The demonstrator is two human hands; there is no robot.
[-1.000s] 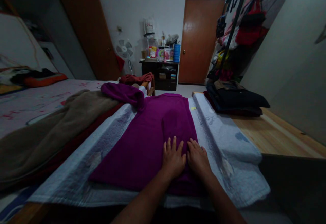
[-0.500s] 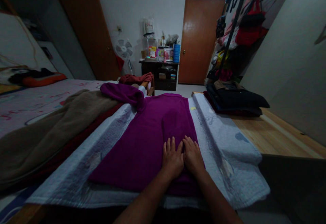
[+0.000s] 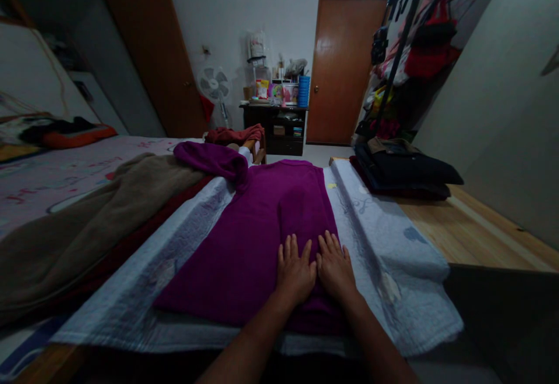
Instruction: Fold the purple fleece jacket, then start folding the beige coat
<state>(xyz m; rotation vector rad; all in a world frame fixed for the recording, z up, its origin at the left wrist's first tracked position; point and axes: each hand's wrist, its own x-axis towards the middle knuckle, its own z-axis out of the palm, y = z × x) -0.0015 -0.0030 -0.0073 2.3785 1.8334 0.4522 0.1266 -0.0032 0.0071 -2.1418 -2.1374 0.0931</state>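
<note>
A purple sweater (image 3: 262, 221) lies spread flat on a pale blue quilted pad (image 3: 384, 244), its left sleeve (image 3: 213, 160) bunched up at the far left. My left hand (image 3: 294, 270) rests flat on the sweater's near right part, fingers stretched out. My right hand (image 3: 334, 267) lies flat beside it, touching it, near the sweater's right edge. Neither hand holds anything.
A brown blanket (image 3: 96, 221) lies heaped on the left over a pink bedsheet (image 3: 56, 174). Folded dark clothes (image 3: 406, 171) are stacked on the wooden platform (image 3: 471, 233) at right. Beyond stand a clothes rack (image 3: 406, 58), a dark cabinet (image 3: 273, 122), a fan (image 3: 213, 84) and a brown door (image 3: 340, 64).
Both hands slid a little forward along the sweater and came closer together; the right hand moved slightly left. The sweater itself stays where it was.
</note>
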